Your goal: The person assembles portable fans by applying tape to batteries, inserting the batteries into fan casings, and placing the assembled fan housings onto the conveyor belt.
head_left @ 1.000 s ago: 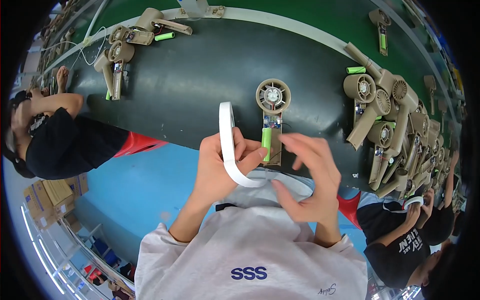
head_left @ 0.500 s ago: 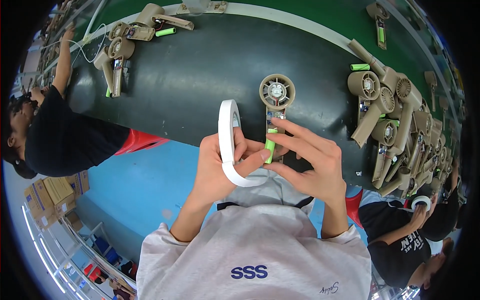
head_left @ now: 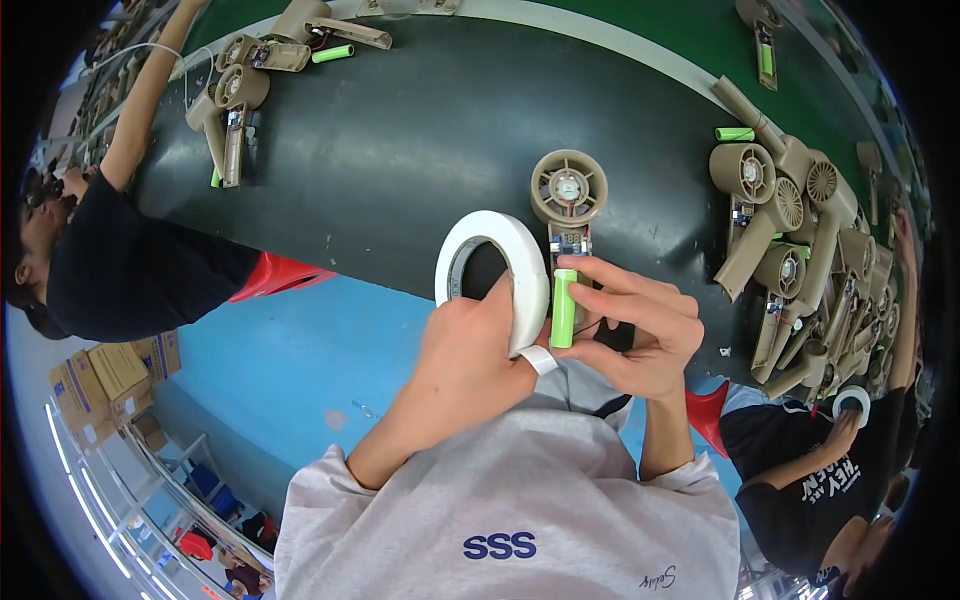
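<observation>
Since half a second ago your white tape roll (head_left: 495,278) has turned its open face toward you. The lime-green cylindrical battery (head_left: 563,307) stands upright, pinched in your right hand (head_left: 632,330), just right of the roll clasped by your left hand (head_left: 470,360), below the beige plastic fan housing (head_left: 568,190) on the dark conveyor belt (head_left: 400,150)

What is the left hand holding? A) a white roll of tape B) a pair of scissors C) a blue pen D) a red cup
A: the left hand grips a white roll of tape, held upright beside the green battery at the right hand.
</observation>
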{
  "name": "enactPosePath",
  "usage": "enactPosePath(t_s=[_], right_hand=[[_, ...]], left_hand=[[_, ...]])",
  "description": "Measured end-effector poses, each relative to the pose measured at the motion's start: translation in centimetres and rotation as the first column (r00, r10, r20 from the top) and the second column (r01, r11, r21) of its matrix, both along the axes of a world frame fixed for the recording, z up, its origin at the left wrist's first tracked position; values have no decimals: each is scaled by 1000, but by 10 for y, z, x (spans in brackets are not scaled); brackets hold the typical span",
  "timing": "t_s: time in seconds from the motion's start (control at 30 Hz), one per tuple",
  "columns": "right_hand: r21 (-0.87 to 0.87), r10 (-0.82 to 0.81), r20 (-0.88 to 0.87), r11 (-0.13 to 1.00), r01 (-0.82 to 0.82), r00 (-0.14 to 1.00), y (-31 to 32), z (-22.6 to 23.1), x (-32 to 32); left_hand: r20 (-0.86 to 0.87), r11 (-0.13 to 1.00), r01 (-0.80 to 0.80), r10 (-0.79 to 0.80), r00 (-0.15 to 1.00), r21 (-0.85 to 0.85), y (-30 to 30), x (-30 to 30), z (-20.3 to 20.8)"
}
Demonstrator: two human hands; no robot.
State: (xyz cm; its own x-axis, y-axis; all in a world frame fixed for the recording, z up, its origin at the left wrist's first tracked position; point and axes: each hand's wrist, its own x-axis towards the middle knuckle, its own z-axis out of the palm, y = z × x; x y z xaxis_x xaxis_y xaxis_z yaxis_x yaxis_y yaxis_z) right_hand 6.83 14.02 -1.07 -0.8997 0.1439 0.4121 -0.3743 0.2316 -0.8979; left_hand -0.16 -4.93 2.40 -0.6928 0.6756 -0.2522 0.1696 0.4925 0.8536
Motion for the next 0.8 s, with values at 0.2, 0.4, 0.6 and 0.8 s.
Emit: enactPosePath(t_s=[0.2, 0.4, 0.6, 0.8], right_hand=[[21, -13, 5, 1000, 12, 1000, -2, -3, 5], [320, -138, -23, 937, 138, 990, -7, 8, 2], [291, -375, -151, 868, 403, 915, -21, -15, 12], [-408, -225, 99, 879, 246, 969, -9, -28, 17]], left_hand=[[-33, 995, 83, -85, 996, -56, 8, -2, 6], [-86, 983, 78, -94, 992, -169, 10, -2, 6], [-152, 936, -28, -27, 988, -352, 3, 18, 5], [-95, 963, -267, 263, 960, -24, 2, 27, -1]])
